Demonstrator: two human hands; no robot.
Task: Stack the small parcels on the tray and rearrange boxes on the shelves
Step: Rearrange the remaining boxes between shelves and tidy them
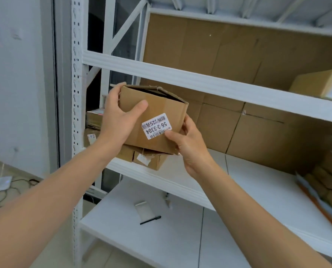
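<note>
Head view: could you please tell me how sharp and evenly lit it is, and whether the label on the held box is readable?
Head view: soft, even light, no glare or hard shadows; the label on the cardboard box is sharp, reading 56-3-3304 upside down; toward the head view's right edge the parcels are smeared; any lens bowing of the shelf beam is slight.

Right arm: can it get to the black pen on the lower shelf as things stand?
Probably not yet. The right grip pinches the labelled cardboard box, shared with the left grip. The way down to the black pen on the lower shelf looks open once it lets go.
</note>
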